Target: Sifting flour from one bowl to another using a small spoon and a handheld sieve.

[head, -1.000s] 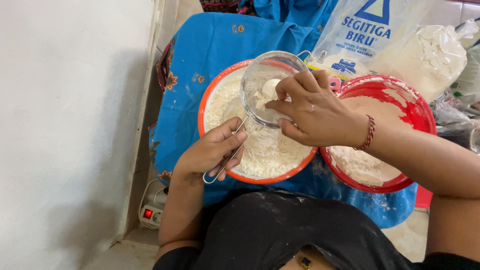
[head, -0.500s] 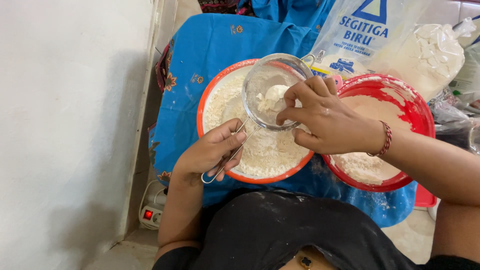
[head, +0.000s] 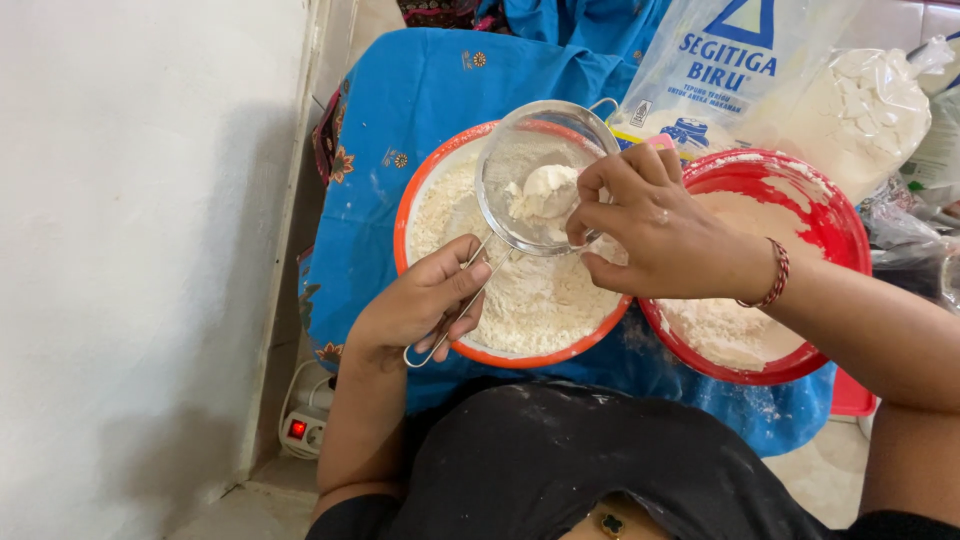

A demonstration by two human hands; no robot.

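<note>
Since a second ago, the right hand (head: pixel 665 240) has slid from over the sieve's middle to its right rim, baring a lump of flour (head: pixel 545 190) in the mesh, so the sifting looks mid-way, judged from these views. Largest first: a blue patterned cloth (head: pixel 420 100) covers the desk; toward its far right corner lean 2 flour bags (head: pixel 790 70). An orange-rimmed bowl (head: pixel 405 220) of sifted flour sits mid-desk, touching a red bowl (head: pixel 830 220) on its right. Above the orange bowl hangs the round metal sieve (head: pixel 505 160). Its wire handle is clamped in the left hand (head: pixel 425 305), grip closed around it near the desk's front edge. The right grip is narrow, fingertips (head: pixel 590 205) pinching beside the lump.
</note>
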